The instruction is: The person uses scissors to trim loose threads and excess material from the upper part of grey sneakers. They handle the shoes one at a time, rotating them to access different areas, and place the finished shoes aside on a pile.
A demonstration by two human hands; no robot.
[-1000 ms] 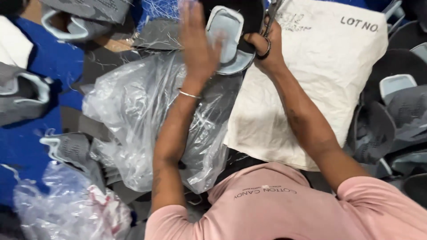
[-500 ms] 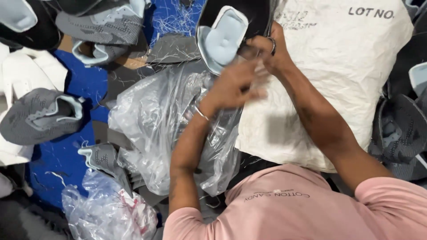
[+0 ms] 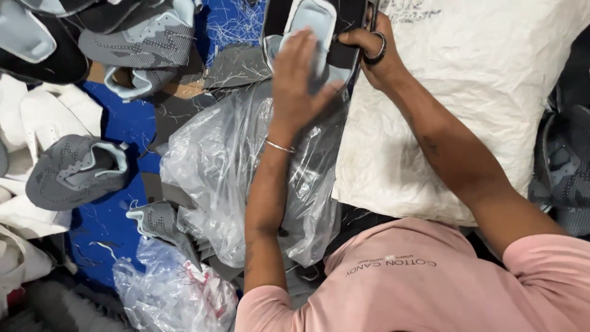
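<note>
So the left hand (image 3: pixel 296 83) is flat, fingers spread, pressed down on the pale blue lining of a dark shoe upper (image 3: pixel 310 37) at the top middle, not gripping, just resting on it. The right hand (image 3: pixel 373 52) is curled closed on the upper's right edge, with a scissor loop (image 3: pixel 376 48) around one finger. The upper sits partly over a crumpled clear plastic bag (image 3: pixel 215 172) and right beside a big white sack (image 3: pixel 467 104). Off to the left there's a grey knit upper (image 3: pixel 74 172) lying on the blue floor (image 3: pixel 123 120), with more grey pieces (image 3: pixel 138 40) stacked up top.
</note>
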